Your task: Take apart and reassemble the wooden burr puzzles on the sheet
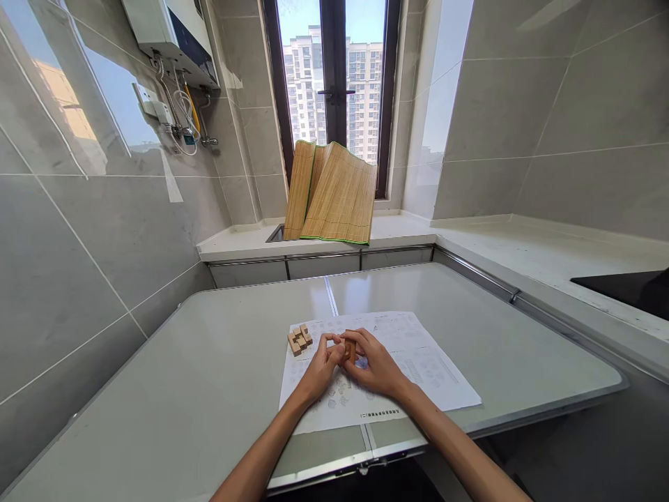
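Note:
Over a printed paper sheet [428,369], my left hand [323,366] and my right hand [375,362] meet around a small brown wooden block piece [350,351]. The right fingers wrap its far and right sides, while the left fingertips pinch at its left edge. Part of the piece is hidden by the fingers. Several light wooden block pieces [300,339] sit together at the sheet's upper left corner, just beyond my left hand. Small diagrams and a line of printed characters show on the paper.
The sheet lies on a pale folding table [219,369] with a metal seam. Behind it, a folded bamboo mat [339,195] leans on the white counter [402,226] before the window. A black panel [627,289] lies on the right counter. A heater [172,42] hangs upper left.

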A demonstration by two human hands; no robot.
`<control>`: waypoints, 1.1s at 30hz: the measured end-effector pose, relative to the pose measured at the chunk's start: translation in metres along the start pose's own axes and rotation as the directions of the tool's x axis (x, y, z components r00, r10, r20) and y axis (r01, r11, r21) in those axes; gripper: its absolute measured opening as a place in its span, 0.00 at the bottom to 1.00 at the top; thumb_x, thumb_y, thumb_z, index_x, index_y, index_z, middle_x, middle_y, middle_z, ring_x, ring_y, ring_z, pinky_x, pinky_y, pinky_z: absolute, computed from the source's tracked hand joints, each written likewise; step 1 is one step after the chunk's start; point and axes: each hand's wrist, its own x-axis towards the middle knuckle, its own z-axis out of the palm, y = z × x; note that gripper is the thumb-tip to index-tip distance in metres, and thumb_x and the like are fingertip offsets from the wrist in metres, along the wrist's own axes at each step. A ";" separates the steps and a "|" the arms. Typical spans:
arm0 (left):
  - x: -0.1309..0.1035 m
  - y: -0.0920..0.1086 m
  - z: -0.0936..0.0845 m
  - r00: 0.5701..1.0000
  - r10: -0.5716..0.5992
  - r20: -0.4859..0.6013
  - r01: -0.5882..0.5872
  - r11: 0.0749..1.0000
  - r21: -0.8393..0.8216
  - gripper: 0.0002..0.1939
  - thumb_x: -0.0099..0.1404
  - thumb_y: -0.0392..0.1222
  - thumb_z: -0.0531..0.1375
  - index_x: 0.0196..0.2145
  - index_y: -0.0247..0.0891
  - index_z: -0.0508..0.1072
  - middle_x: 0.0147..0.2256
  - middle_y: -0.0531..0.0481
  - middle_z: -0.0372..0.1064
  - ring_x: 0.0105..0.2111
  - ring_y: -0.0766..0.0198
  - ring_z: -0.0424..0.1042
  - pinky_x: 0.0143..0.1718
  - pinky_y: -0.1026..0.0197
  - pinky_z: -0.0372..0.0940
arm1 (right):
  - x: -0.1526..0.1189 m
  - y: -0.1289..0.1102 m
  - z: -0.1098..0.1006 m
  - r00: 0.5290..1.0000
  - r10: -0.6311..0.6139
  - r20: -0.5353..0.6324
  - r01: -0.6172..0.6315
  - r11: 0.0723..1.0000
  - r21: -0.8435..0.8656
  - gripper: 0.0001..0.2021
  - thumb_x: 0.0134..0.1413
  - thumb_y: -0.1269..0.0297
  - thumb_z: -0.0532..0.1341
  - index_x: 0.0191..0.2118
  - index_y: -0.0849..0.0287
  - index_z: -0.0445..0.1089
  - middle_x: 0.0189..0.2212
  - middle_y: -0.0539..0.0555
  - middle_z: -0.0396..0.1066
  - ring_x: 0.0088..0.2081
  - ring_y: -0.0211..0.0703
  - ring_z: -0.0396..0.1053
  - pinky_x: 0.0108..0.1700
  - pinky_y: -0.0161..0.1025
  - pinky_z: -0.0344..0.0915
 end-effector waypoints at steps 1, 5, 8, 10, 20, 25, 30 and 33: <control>0.000 0.000 0.000 1.000 0.000 -0.002 0.000 1.000 0.001 0.22 0.72 0.64 0.51 0.49 0.42 0.56 0.38 0.46 0.77 0.40 0.55 0.74 0.49 0.52 0.61 | 0.000 -0.001 0.000 1.000 -0.003 0.000 0.003 1.000 -0.002 0.22 0.57 0.69 0.63 0.57 0.49 0.66 0.50 0.56 0.70 0.48 0.49 0.72 0.49 0.48 0.72; 0.001 0.000 -0.001 1.000 -0.021 -0.022 0.021 1.000 -0.002 0.25 0.69 0.66 0.53 0.48 0.42 0.56 0.37 0.46 0.77 0.39 0.55 0.74 0.49 0.51 0.61 | 0.001 0.000 -0.001 1.000 0.010 0.003 -0.010 1.000 0.008 0.22 0.56 0.68 0.64 0.56 0.49 0.67 0.49 0.55 0.70 0.48 0.48 0.71 0.48 0.46 0.73; 0.001 0.003 -0.001 0.999 -0.023 -0.033 0.022 1.000 -0.010 0.27 0.68 0.68 0.53 0.47 0.43 0.56 0.37 0.46 0.77 0.40 0.55 0.74 0.49 0.51 0.61 | 0.001 0.002 -0.001 0.999 0.040 -0.011 -0.040 0.999 -0.006 0.23 0.53 0.69 0.65 0.56 0.49 0.67 0.47 0.54 0.71 0.46 0.47 0.72 0.46 0.44 0.73; 0.001 0.004 -0.002 0.999 -0.012 -0.033 0.012 1.000 -0.012 0.27 0.67 0.69 0.54 0.47 0.43 0.56 0.37 0.46 0.77 0.41 0.54 0.74 0.50 0.51 0.61 | 0.002 0.003 0.000 0.999 0.043 -0.022 -0.044 0.999 -0.030 0.23 0.53 0.70 0.65 0.55 0.49 0.68 0.46 0.54 0.72 0.45 0.47 0.72 0.45 0.44 0.72; 0.003 0.002 -0.002 0.999 0.037 -0.040 -0.038 0.999 -0.019 0.29 0.64 0.66 0.61 0.46 0.43 0.57 0.43 0.42 0.79 0.53 0.49 0.72 0.56 0.47 0.59 | 0.004 0.006 -0.002 0.999 0.046 -0.027 -0.048 0.997 -0.054 0.22 0.55 0.66 0.64 0.56 0.50 0.68 0.46 0.54 0.74 0.42 0.46 0.73 0.45 0.42 0.71; 0.004 -0.001 -0.002 0.998 0.048 -0.027 -0.049 0.998 -0.027 0.26 0.66 0.64 0.60 0.47 0.43 0.57 0.46 0.42 0.78 0.54 0.50 0.72 0.58 0.47 0.59 | 0.001 0.009 0.002 0.997 0.067 -0.032 -0.068 0.997 -0.030 0.23 0.55 0.65 0.63 0.57 0.51 0.67 0.49 0.55 0.74 0.41 0.45 0.74 0.42 0.41 0.73; 0.001 -0.002 -0.001 0.998 0.050 -0.042 -0.043 0.988 0.148 0.22 0.73 0.60 0.51 0.54 0.42 0.63 0.52 0.41 0.74 0.56 0.51 0.72 0.60 0.47 0.59 | -0.004 0.014 0.006 0.997 0.017 -0.071 -0.025 0.993 -0.112 0.23 0.57 0.71 0.59 0.59 0.52 0.66 0.50 0.56 0.75 0.39 0.44 0.75 0.44 0.42 0.72; -0.002 0.002 0.001 0.992 0.117 -0.036 -0.100 0.944 0.314 0.23 0.74 0.56 0.52 0.59 0.43 0.63 0.54 0.41 0.72 0.56 0.51 0.71 0.58 0.48 0.62 | -0.006 0.017 0.007 0.996 -0.014 -0.087 0.000 0.987 -0.158 0.25 0.59 0.71 0.58 0.62 0.52 0.65 0.51 0.57 0.75 0.40 0.45 0.76 0.45 0.43 0.73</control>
